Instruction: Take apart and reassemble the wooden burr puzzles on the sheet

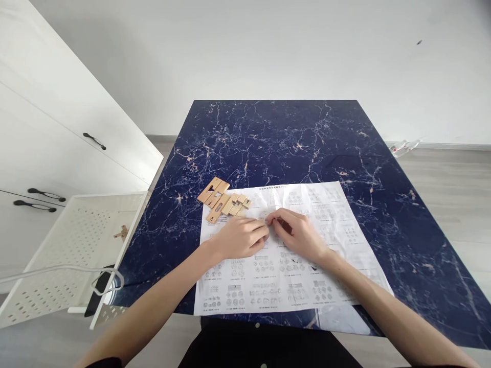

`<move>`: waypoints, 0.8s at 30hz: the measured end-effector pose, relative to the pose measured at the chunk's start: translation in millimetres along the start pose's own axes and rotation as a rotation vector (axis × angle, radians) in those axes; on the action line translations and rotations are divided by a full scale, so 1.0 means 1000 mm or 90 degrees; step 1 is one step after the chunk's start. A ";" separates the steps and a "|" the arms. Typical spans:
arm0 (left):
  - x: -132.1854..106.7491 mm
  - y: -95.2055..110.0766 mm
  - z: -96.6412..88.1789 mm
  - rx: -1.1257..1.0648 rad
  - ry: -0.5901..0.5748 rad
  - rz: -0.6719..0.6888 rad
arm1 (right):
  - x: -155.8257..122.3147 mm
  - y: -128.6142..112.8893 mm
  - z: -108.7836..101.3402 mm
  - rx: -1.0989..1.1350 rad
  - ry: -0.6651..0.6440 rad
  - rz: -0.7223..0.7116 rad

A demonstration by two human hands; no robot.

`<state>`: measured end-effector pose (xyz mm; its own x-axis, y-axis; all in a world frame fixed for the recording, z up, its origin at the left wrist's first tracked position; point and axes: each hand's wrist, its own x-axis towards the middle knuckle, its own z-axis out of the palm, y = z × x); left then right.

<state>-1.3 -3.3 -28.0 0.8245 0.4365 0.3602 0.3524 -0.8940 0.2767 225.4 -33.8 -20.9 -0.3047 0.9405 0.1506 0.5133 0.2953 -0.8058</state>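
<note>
Both of my hands meet over a creased printed sheet (264,301) covered in small diagrams. My left hand (242,237) rests palm down with its fingers curled together, its thumb hidden. My right hand (297,234) is curled too, thumb and fingertips drawn together close to the left fingers. Whatever lies between the fingertips, if anything, is too hidden to make out. Just beyond my left hand, flat wooden puzzle pieces (219,207) with printed numbers and cut-out notches lie in an overlapping cluster on the sheet's upper left corner and the table.
The sheet lies on a dark blue marbled table (276,143). At the left stands a white perforated shelf unit (72,230) holding a small wooden piece (121,233), with a white cable (65,267) in front. White cabinets (57,133) with black handles are behind it.
</note>
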 end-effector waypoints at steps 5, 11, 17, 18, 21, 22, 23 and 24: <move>0.001 -0.001 0.001 0.009 0.005 -0.010 | 0.000 0.002 0.001 0.003 -0.005 -0.009; -0.001 -0.003 0.000 -0.002 -0.007 -0.022 | -0.001 0.005 0.002 0.008 -0.010 -0.015; -0.002 -0.005 0.001 0.004 -0.003 -0.019 | 0.000 0.003 0.000 0.006 -0.012 -0.018; -0.002 -0.005 0.001 0.007 -0.001 -0.016 | 0.000 0.002 0.000 0.007 -0.013 -0.018; -0.002 -0.006 0.000 0.016 0.005 -0.007 | 0.001 0.002 0.001 0.008 -0.016 -0.022; -0.002 -0.006 0.000 0.019 0.007 -0.003 | 0.001 0.003 0.001 0.008 -0.015 -0.025; -0.003 -0.006 0.000 0.023 0.011 0.002 | 0.001 0.003 0.001 0.008 -0.013 -0.028; -0.002 -0.006 0.000 0.028 0.018 0.009 | 0.001 0.003 0.002 0.008 -0.011 -0.030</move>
<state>-5.8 1.4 -30.4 0.8174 0.4252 0.3887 0.3595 -0.9037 0.2326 225.5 -32.6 -24.0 -0.3419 0.9226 0.1786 0.4875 0.3366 -0.8056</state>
